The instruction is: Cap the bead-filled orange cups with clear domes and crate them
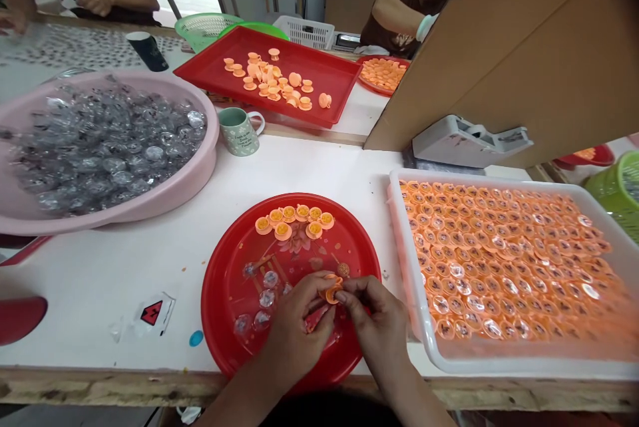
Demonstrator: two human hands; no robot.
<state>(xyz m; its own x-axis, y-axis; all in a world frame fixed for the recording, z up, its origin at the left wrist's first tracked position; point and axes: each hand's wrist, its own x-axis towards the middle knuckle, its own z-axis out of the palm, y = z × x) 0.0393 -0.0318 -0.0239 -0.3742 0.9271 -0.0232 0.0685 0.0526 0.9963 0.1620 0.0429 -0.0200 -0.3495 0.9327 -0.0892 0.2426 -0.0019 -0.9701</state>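
Note:
Over the round red tray, both hands meet at a small orange toy cup and saucer. My left hand pinches it from the left. The fingertips of my right hand are closed on its right side. Beyond them, several orange cups on saucers sit in a loose row at the tray's far side, their insides yellowish. Several clear plastic-wrapped pieces lie on the tray just left of my left hand. My fingers hide part of the held cup.
At left stands a pink basin heaped with clear wrapped pieces. A white tray at right holds rows of orange cups. Behind are a green mug, a tilted red tray, and a tape dispenser. Two people work across the table.

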